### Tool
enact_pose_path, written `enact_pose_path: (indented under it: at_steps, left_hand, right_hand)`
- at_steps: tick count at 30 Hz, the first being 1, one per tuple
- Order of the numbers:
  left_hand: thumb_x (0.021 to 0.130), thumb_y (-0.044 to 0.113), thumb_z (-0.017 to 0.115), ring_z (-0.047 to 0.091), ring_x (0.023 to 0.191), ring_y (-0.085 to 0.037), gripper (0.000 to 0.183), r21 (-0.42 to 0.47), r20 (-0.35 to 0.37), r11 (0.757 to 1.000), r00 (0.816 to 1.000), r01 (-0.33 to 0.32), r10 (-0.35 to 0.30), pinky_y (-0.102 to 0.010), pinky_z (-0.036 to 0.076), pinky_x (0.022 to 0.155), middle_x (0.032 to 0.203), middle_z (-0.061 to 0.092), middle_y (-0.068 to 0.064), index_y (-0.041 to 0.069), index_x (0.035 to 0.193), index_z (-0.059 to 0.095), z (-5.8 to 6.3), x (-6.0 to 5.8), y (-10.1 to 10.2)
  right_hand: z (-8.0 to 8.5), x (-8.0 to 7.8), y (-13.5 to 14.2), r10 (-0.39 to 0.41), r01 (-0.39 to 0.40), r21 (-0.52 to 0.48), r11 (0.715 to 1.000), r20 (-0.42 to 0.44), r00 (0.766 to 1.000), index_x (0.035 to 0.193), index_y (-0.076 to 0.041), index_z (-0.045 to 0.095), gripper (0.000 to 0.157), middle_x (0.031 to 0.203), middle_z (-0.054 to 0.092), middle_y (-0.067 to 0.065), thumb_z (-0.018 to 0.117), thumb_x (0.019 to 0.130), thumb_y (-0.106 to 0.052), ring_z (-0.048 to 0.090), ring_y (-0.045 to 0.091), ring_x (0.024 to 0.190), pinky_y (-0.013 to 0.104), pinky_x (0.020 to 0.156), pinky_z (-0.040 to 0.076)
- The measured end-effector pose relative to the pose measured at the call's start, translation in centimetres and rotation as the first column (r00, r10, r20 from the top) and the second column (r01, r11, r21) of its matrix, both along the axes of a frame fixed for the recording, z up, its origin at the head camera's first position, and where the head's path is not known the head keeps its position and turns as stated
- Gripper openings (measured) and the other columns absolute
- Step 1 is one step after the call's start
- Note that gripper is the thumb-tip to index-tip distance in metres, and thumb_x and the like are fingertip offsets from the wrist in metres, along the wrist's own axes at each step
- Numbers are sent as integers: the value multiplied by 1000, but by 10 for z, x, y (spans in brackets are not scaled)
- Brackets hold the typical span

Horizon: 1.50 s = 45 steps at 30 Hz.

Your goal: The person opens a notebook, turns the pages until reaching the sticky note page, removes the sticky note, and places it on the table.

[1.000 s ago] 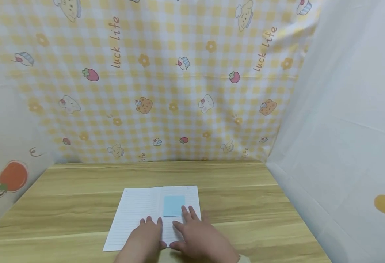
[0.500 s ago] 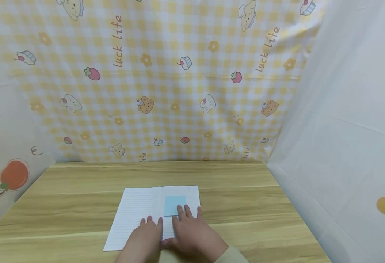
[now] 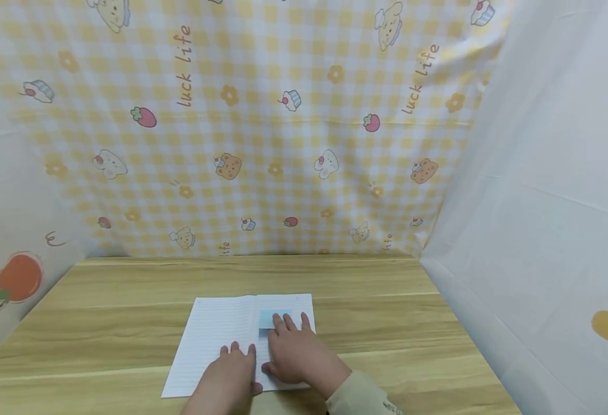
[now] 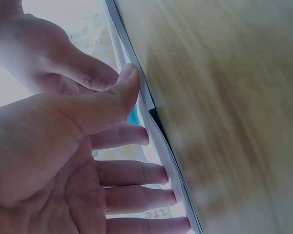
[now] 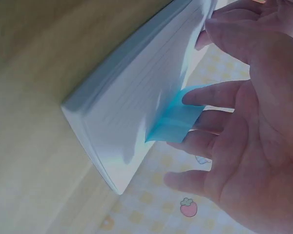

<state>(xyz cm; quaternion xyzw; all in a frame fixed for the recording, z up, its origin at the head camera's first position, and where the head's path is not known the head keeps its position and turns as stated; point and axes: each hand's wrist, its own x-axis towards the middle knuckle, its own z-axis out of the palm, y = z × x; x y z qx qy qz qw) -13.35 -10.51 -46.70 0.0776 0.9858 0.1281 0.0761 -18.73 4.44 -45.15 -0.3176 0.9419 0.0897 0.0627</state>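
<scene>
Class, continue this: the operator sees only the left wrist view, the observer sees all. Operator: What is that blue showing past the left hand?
Observer: Light blue paper, over the right-hand page of the open notebook.
Operator: Lying flat?
Observer: No; the right wrist view shows it tilted up off the page, towards the right hand.
Operator: Where is the left hand?
Observer: In the head view, mainly over the left-hand page, beside the fold.

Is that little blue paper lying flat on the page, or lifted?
Partly lifted: in the right wrist view, the blue paper slants away from the page toward the right hand, one edge meeting the page.
</scene>
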Motion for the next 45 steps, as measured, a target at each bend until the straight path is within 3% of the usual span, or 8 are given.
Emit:
enact_pose_path:
  at_steps: [5, 12, 15, 19, 22, 29, 38, 45]
  left_hand:
    - [82, 32, 90, 61, 124, -65, 70, -1, 25, 1000, 1000, -2, 2, -69, 55, 100, 133, 62, -45, -9, 134, 66, 0, -1, 1]
    - [81, 32, 91, 59, 126, -66, 72, 13, 24, 1000, 1000, -16, 16, -71, 56, 97, 134, 60, -47, -10, 134, 67, 0, 0, 1]
    - [81, 31, 90, 59, 126, -66, 71, 11, 31, 1000, 999, -19, 19, -71, 56, 97, 134, 60, -46, -10, 135, 66, -1, 0, 2]
    - [82, 31, 90, 59, 126, -65, 71, 8, 27, 1000, 999, -20, 20, -70, 55, 99, 133, 61, -46, -10, 134, 66, -1, 0, 3]
    - [82, 31, 90, 60, 126, -65, 70, 8, 20, 1000, 1000, -22, 22, -70, 55, 100, 133, 62, -45, -10, 134, 66, -2, 0, 4]
    - [82, 32, 90, 60, 125, -64, 71, 0, -2, 1000, 1000, -18, 18, -70, 55, 99, 132, 62, -45, -10, 134, 66, -4, -1, 3]
    - [82, 33, 90, 60, 125, -65, 71, -4, 9, 1000, 1000, -20, 20, -70, 55, 100, 132, 62, -45, -10, 134, 66, -7, -4, 1]
    - [82, 33, 90, 60, 125, -64, 71, 7, 8, 1000, 1000, -19, 19, -70, 55, 100, 131, 62, -44, -9, 134, 66, -7, -5, 2]
  right_hand:
    - [-4, -9, -5, 78, -77, 12, 997, -69, 995, 143, -26, 65, 41, 159, 57, 6, 69, 104, -35, 60, 30, 144, 53, 115, 53]
    - [-10, -20, -10, 115, -120, -28, 992, -140, 983, 158, -48, 45, 69, 139, 73, 4, 72, 102, -19, 72, 26, 127, 39, 95, 65]
    - [-12, -23, -13, 105, -112, -36, 993, -147, 983, 165, -37, 37, 70, 135, 75, 5, 68, 105, -19, 74, 21, 123, 34, 91, 65]
    - [-15, -27, -18, 70, -75, -24, 997, -156, 985, 157, -14, 51, 56, 132, 77, 7, 68, 105, -21, 74, 17, 123, 30, 94, 64]
    - [-16, -28, -21, 35, -37, -14, 999, -154, 987, 147, -6, 61, 46, 135, 75, 9, 67, 105, -21, 72, 18, 126, 30, 98, 63]
    - [-18, -32, -21, -17, 18, 8, 1000, -122, 992, 147, -6, 62, 43, 142, 71, 10, 64, 107, -23, 69, 20, 133, 31, 105, 60]
    - [-19, -34, -22, -56, 58, 29, 998, -48, 997, 154, -8, 55, 44, 157, 59, 11, 47, 113, -23, 57, 23, 147, 34, 118, 52]
    - [-15, -40, -17, -95, 94, -58, 994, -7, 995, 153, -4, 55, 44, 155, 62, 11, 44, 112, -18, 59, 24, 145, 35, 117, 52]
